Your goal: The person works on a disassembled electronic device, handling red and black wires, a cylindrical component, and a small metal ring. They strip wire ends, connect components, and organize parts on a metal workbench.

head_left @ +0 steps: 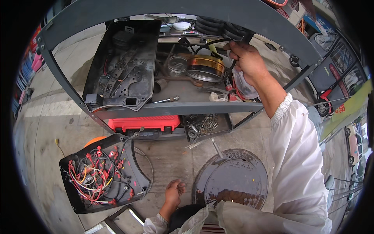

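Note:
My right hand [246,58] grips a black cable [213,42] above the shelf of a grey metal cart [175,110]. Beneath it lie a round gold-coloured tin [205,66], a clear plastic bag [246,86] and red cable. A long black tray [124,78] with metal plates and wire fills the shelf's left. My left hand [175,192] hangs low over the floor with loosely bent fingers apart, holding nothing, between a dark round metal disc [230,175] and a black housing [69,199] full of red, white and black wires.
A red case [144,123] and a tray of bolts [202,126] sit on the cart's lower shelf. A metal frame [119,222] lies at bottom left. A dark small vehicle [339,58] stands at upper right, with a yellow-green panel [344,109] in front.

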A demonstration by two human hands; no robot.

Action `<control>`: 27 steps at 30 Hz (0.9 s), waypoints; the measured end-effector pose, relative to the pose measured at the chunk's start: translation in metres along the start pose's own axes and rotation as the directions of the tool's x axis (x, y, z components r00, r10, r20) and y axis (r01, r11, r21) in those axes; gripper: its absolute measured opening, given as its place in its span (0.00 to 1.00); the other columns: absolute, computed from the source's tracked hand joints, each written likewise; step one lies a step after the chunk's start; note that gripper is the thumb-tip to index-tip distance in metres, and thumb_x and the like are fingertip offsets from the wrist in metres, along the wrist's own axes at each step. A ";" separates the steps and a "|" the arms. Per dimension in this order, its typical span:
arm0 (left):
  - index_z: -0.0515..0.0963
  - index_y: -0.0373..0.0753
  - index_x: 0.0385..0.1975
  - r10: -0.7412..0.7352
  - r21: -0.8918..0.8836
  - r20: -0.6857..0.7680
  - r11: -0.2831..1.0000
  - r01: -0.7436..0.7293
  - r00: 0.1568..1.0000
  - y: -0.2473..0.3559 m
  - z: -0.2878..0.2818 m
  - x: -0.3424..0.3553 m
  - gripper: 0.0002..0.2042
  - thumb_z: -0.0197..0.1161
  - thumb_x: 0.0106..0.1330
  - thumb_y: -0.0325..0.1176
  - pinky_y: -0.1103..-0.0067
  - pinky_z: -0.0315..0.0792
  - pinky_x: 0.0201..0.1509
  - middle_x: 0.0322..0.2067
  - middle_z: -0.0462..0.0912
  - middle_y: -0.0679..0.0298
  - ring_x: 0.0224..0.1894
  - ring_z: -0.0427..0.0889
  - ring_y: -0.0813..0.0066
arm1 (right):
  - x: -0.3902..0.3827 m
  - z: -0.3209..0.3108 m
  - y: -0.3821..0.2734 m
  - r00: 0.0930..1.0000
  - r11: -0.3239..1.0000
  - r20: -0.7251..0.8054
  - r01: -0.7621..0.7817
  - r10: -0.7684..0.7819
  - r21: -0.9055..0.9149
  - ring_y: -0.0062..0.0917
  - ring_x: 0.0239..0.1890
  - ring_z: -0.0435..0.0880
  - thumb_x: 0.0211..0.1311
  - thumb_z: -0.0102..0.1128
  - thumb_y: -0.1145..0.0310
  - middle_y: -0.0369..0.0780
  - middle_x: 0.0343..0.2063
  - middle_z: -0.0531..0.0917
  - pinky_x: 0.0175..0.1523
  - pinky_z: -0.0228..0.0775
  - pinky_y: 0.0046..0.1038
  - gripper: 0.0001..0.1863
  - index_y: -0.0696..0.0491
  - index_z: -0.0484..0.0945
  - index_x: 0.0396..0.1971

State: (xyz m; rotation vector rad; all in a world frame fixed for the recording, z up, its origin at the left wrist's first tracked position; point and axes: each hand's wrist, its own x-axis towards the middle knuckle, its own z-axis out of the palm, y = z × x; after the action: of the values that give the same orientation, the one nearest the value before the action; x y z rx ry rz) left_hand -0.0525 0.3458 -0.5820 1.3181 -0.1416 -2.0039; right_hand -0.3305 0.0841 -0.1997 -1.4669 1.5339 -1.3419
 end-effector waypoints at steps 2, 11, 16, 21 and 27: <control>0.75 0.40 0.39 0.001 0.028 0.003 1.000 -0.002 1.000 0.001 0.003 0.001 0.08 0.52 0.69 0.35 0.78 0.74 0.29 0.28 0.81 0.63 0.25 0.78 0.75 | -0.001 -0.010 -0.010 0.997 0.984 0.008 0.082 -0.081 -0.158 0.12 0.18 0.50 0.68 0.49 0.59 0.25 0.16 0.60 0.22 0.43 0.18 0.15 0.56 0.79 0.36; 0.72 0.37 0.48 0.312 0.215 0.411 0.880 -0.424 0.856 0.044 0.068 -0.010 0.13 0.50 0.71 0.36 0.78 0.74 0.38 0.36 0.80 0.62 0.34 0.77 0.77 | -0.047 -0.052 -0.041 0.956 0.860 0.081 0.289 -0.282 -0.420 0.10 0.20 0.58 0.69 0.50 0.60 0.27 0.17 0.63 0.25 0.49 0.16 0.16 0.59 0.79 0.34; 0.62 0.33 0.60 0.643 0.090 0.524 0.610 -0.787 0.558 0.112 0.155 -0.052 0.22 0.54 0.69 0.34 0.74 0.72 0.51 0.52 0.73 0.55 0.49 0.73 0.71 | -0.099 -0.056 -0.051 0.929 0.874 -0.016 0.342 -0.370 -0.344 0.14 0.25 0.67 0.68 0.50 0.62 0.30 0.19 0.70 0.32 0.61 0.18 0.15 0.59 0.78 0.32; 0.60 0.30 0.61 0.805 0.434 0.592 -0.365 -0.824 -0.045 0.180 0.259 -0.075 0.35 0.66 0.58 0.39 0.63 0.59 0.64 0.57 0.67 0.45 0.60 0.65 0.51 | -0.128 -0.074 -0.045 0.940 0.907 -0.094 0.287 -0.329 -0.307 0.13 0.24 0.65 0.68 0.51 0.63 0.30 0.20 0.70 0.29 0.60 0.17 0.13 0.57 0.78 0.33; 0.59 0.27 0.61 0.871 0.720 0.486 -0.355 -0.596 0.068 0.243 0.310 -0.024 0.41 0.69 0.52 0.46 0.61 0.56 0.66 0.56 0.68 0.42 0.61 0.64 0.47 | -0.148 -0.073 -0.060 0.910 0.918 -0.171 0.343 -0.377 -0.199 0.10 0.24 0.64 0.69 0.51 0.63 0.29 0.19 0.69 0.28 0.58 0.16 0.13 0.56 0.78 0.33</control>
State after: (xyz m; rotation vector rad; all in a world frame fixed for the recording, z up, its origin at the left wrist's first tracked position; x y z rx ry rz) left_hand -0.1837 0.0949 -0.3074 1.2924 -1.6954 -0.2123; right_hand -0.3501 0.2524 -0.1526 -1.8337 1.5856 -1.6583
